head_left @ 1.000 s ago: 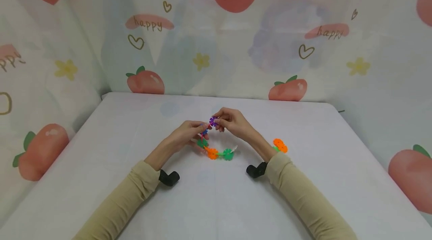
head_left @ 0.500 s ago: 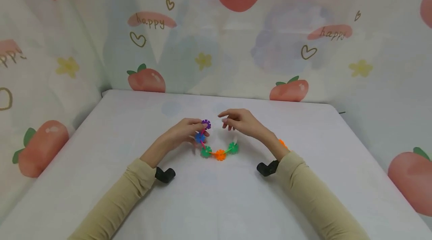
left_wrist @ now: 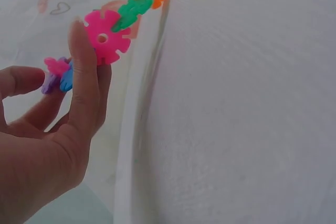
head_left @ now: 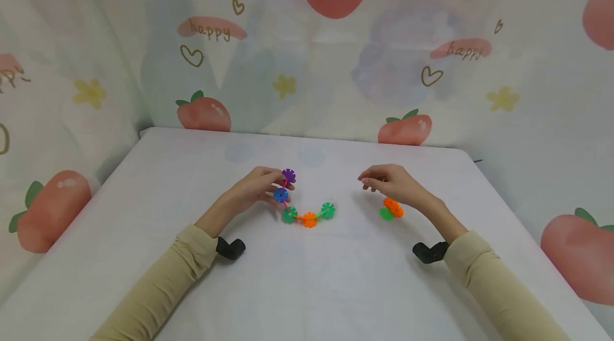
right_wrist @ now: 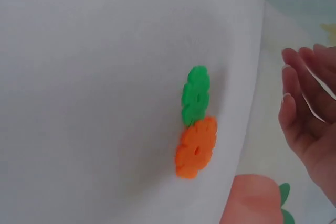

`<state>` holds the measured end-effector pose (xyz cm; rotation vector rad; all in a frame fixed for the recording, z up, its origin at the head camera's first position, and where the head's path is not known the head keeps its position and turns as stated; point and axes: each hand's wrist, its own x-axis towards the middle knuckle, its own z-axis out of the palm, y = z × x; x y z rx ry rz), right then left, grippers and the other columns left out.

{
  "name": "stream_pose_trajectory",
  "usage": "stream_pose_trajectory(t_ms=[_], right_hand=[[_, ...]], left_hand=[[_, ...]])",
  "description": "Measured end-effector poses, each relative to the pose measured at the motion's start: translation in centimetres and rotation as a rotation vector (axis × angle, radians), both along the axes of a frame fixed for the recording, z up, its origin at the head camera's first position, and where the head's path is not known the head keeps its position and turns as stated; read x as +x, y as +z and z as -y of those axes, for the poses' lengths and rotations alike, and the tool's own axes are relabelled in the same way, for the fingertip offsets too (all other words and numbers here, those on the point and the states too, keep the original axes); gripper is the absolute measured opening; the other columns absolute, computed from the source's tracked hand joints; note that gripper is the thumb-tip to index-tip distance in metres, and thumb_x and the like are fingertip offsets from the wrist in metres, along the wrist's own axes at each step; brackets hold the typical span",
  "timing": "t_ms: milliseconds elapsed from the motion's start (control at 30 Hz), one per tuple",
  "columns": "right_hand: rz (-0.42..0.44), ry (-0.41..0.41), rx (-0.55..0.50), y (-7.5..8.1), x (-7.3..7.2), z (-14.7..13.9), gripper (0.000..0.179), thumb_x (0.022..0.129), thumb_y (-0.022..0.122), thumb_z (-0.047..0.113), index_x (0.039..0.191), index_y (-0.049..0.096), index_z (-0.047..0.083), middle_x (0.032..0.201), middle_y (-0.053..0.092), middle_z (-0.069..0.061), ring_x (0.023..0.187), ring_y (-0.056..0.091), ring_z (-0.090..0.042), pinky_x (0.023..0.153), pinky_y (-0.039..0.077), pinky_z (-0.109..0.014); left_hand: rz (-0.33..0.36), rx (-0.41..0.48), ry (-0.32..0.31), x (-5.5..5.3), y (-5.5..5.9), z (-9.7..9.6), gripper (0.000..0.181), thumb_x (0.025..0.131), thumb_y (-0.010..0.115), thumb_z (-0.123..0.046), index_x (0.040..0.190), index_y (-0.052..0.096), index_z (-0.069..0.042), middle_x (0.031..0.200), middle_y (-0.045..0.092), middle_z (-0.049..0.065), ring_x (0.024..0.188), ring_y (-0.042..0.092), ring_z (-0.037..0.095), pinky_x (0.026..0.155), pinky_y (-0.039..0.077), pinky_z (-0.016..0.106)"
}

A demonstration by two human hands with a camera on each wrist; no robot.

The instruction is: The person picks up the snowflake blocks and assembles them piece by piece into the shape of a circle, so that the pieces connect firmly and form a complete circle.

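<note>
My left hand (head_left: 253,188) holds one end of a curved chain of interlocking snowflake discs (head_left: 309,219). A purple disc (head_left: 289,175) and a blue disc (head_left: 280,195) sit at its fingers, followed by green, orange and green discs joined by edge-on ones. In the left wrist view, a pink disc (left_wrist: 107,38) stands beside the raised fingers, which partly hide the blue disc (left_wrist: 66,80). Away to the right, my right hand (head_left: 390,182) hovers with loosely bent fingers and nothing in them. Just below it lie an orange disc (head_left: 393,207) and a green disc (head_left: 386,214).
Both loose discs rest on the white-covered table (head_left: 307,282), the green disc (right_wrist: 196,96) touching the orange disc (right_wrist: 197,148) in the right wrist view. A patterned cloth wall (head_left: 316,64) rises behind the table. Black wrist mounts (head_left: 430,252) stick out from the cuffs.
My right hand has let go of the purple disc and moved right, toward the loose discs. My left hand keeps the chain, having shifted slightly left.
</note>
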<state>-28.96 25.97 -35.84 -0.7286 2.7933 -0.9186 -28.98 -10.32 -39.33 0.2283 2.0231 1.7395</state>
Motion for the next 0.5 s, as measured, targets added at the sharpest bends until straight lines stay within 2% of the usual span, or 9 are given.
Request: stream_pose_trajectory(t_ms=[133,267,500], right_hand=[[-0.015,-0.038,0.061,0.0,0.5,-2.0,0.023,0.101,0.064,0.015,0.118,0.073,0.002,0.103,0.076,-0.009,0.094,0.067,-0.023,0.082,0.056,-0.031],[-0.011,-0.057,0.126,0.0,0.9,-3.6,0.022,0.098,0.068,0.015,0.116,0.074,0.004,0.104,0.075,-0.005,0.097,0.065,-0.023,0.085,0.055,-0.033],[0.081,-0.071,0.220,-0.6,1.1,-5.5,0.022,0.095,0.069,0.012,0.114,0.071,0.002,0.104,0.071,-0.008,0.096,0.063,-0.025,0.076,0.054,-0.032]], left_hand=[[-0.003,-0.017,0.008,0.1,0.0,-0.1,0.038,0.103,0.045,-0.019,0.125,0.067,0.003,0.126,0.069,0.020,0.098,0.069,0.028,0.078,0.064,0.035],[-0.006,-0.031,0.010,0.1,-0.1,-0.1,0.037,0.102,0.045,-0.018,0.124,0.067,0.003,0.124,0.070,0.019,0.097,0.070,0.029,0.077,0.064,0.035],[-0.008,-0.035,0.015,0.1,-0.2,-0.1,0.035,0.102,0.047,-0.019,0.120,0.068,0.002,0.122,0.070,0.019,0.097,0.069,0.028,0.077,0.064,0.035]])
